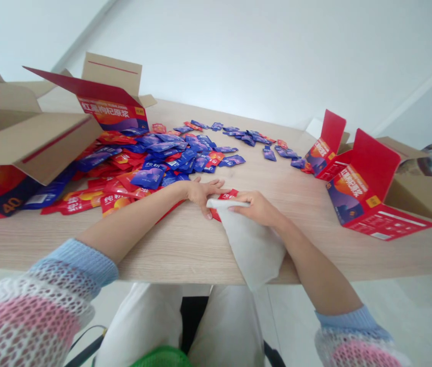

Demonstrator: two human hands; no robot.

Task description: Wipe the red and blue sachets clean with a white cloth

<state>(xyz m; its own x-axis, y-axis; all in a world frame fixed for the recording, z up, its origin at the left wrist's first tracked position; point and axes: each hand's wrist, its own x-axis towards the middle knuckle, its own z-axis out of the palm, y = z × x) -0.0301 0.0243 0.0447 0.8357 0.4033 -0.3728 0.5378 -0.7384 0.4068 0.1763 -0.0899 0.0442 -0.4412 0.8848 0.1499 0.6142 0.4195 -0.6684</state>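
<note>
At the middle of the table, my left hand (201, 195) lies with its fingers spread, at the left edge of a red pouch (229, 194). My right hand (257, 207) is closed on a whitish cloth (254, 250), and its fingers press a fold of it at the pouch. Most of that pouch is covered by the cloth and the hands. The cloth's loose end hangs over the table's front edge. Just beyond my left forearm lies a heap of blue pouches (149, 175) and red pouches (116, 204).
Open cardboard boxes stand at the left (28, 142) and back left (112, 112). Two red boxes, one nearer (364, 193) and one farther (325, 150), stand open at the right. A loose arc of small purple pouches (250, 136) runs along the back of the wooden table (185, 250).
</note>
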